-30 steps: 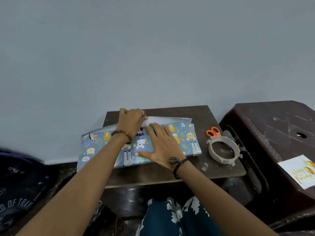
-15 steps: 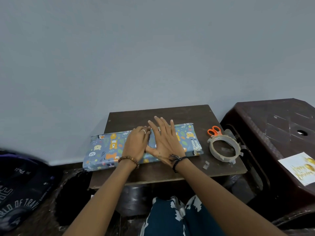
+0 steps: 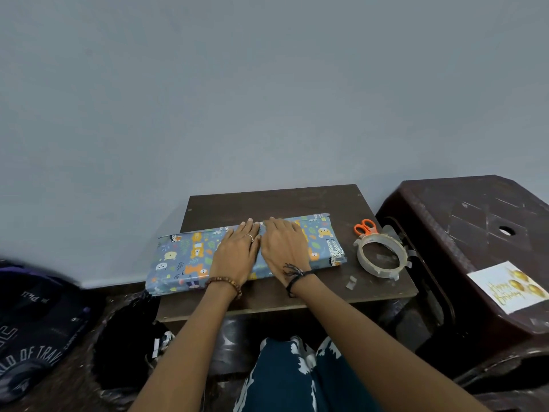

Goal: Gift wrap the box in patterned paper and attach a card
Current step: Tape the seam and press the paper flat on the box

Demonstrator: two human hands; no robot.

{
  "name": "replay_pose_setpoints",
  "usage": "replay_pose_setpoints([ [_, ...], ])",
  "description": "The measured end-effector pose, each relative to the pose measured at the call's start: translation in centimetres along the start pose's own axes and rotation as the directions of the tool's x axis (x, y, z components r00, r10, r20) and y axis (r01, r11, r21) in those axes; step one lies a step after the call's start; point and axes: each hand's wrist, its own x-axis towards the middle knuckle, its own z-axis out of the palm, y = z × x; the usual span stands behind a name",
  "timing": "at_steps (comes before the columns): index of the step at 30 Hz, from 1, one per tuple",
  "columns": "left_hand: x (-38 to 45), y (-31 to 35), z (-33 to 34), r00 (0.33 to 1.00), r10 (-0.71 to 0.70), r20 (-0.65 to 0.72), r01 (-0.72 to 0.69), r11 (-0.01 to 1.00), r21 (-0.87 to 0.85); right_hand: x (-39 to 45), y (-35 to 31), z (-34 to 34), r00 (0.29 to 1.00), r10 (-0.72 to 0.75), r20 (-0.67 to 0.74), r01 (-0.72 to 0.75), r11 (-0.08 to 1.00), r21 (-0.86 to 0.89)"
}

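Hands flat on wrapped box point(image 3: 190, 257): left hand point(image 3: 237, 253), right hand point(image 3: 283, 248).

This looks like a room in a home, set up for a bit of craft work rather than any workshop. A plain, bare grey-blue painted wall point(image 3: 267, 99) backs a small dark brown wooden desk point(image 3: 297, 200), with a dark brown moulded plastic stool point(image 3: 475, 221) just beside it on the right. A dark bag with white printed lettering point(image 3: 32, 337) sits low on the left. Orange-handled scissors point(image 3: 364, 226) and a nearly spent ring of clear sticky tape point(image 3: 381, 258) lie on the desk, household things.
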Motion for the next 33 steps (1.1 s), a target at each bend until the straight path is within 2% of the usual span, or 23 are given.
replay_pose_setpoints([
  [2, 0.0, 0.0, 0.0, 1.0, 0.013, -0.01, -0.012, 1.0, 0.026, -0.9, 0.0, 0.2, 0.996, -0.045, 0.08, 0.048, 0.998, -0.037],
  [4, 0.0, 0.1, 0.0, 1.0, 0.022, -0.006, -0.022, 0.999, 0.038, -1.6, 1.4, 0.1, 0.981, -0.024, 0.194, 0.033, 0.998, -0.046],
  [8, 0.0, 0.0, 0.0, 1.0, 0.024, -0.005, -0.024, 1.0, 0.019, -1.4, 4.9, -1.6, 0.946, 0.23, 0.227, -0.2, 0.969, -0.148],
  [11, 0.1, -0.2, 0.2, 0.999, 0.018, -0.028, -0.018, 1.0, 0.008, -2.2, 6.9, -3.4, 0.908, 0.397, 0.134, -0.354, 0.898, -0.261],
  [14, 0.3, -0.2, 0.3, 0.999, 0.016, -0.037, -0.016, 1.0, 0.006, -3.7, 7.8, -4.3, 0.916, 0.4, 0.032, -0.377, 0.885, -0.272],
  [17, 0.1, 0.0, 0.3, 0.999, 0.021, -0.04, -0.02, 1.0, 0.008, -4.8, 8.8, -4.3, 0.904, 0.408, -0.129, -0.427, 0.876, -0.224],
  [19, -0.1, 0.1, 0.2, 0.999, 0.021, -0.045, -0.022, 1.0, -0.005, -5.0, 9.6, -4.4, 0.882, 0.441, -0.163, -0.468, 0.859, -0.206],
  [22, -0.1, 0.1, 0.2, 0.998, 0.024, -0.056, -0.024, 1.0, 0.001, -4.6, 10.2, -4.8, 0.885, 0.459, -0.07, -0.459, 0.839, -0.293],
  [27, 0.0, 0.1, 0.3, 0.998, 0.016, -0.061, -0.017, 1.0, -0.01, -3.4, 10.5, -5.2, 0.919, 0.39, -0.062, -0.384, 0.845, -0.373],
  [33, 0.0, 0.1, 0.3, 0.998, 0.016, -0.067, -0.017, 1.0, -0.018, -2.6, 10.3, -5.8, 0.933, 0.358, 0.038, -0.294, 0.818, -0.494],
])
